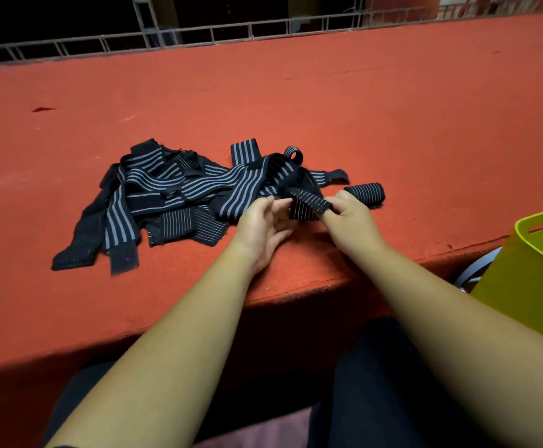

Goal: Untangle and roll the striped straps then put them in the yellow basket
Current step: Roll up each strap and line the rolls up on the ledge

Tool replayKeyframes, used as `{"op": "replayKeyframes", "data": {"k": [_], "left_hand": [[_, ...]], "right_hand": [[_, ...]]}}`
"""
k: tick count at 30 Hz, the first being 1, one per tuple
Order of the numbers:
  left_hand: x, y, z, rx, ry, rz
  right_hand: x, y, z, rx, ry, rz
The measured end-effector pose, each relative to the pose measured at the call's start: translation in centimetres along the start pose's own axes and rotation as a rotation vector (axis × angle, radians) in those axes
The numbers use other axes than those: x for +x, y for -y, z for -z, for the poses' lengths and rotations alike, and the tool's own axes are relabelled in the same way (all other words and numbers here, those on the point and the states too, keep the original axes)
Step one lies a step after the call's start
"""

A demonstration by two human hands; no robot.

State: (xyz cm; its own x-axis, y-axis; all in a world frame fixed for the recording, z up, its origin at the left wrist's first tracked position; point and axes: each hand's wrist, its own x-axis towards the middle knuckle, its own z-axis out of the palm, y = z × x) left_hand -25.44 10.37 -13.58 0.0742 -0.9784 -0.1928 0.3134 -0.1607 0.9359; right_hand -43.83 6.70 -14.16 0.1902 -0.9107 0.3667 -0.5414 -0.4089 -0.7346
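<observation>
One roll [365, 194], one basket [537, 257], one held strap [305, 204]

Single head-worn wide-angle view; faces forward and down across the red table [393, 101]; striped straps [179, 189] central, close; railing [231, 30] far.
</observation>
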Motion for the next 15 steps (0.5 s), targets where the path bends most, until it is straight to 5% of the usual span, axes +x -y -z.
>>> {"op": "replayKeyframes", "data": {"k": [6,10,15], "left_hand": [[-1.2,-1.1,0.3,0.412,0.077,-0.162],[-1.9,-2.5,0.3,0.502,0.056,-0.254],[-3.5,-4.3,1.1,0.552,0.105,-0.234]], "right_hand": [[2.0,9.2,2.6,0.311,0.004,-0.142],[3.0,14.0,3.7,0.762,0.055,-0.269],[4.6,18.0,4.4,0.915,0.034,-0.275]]}}
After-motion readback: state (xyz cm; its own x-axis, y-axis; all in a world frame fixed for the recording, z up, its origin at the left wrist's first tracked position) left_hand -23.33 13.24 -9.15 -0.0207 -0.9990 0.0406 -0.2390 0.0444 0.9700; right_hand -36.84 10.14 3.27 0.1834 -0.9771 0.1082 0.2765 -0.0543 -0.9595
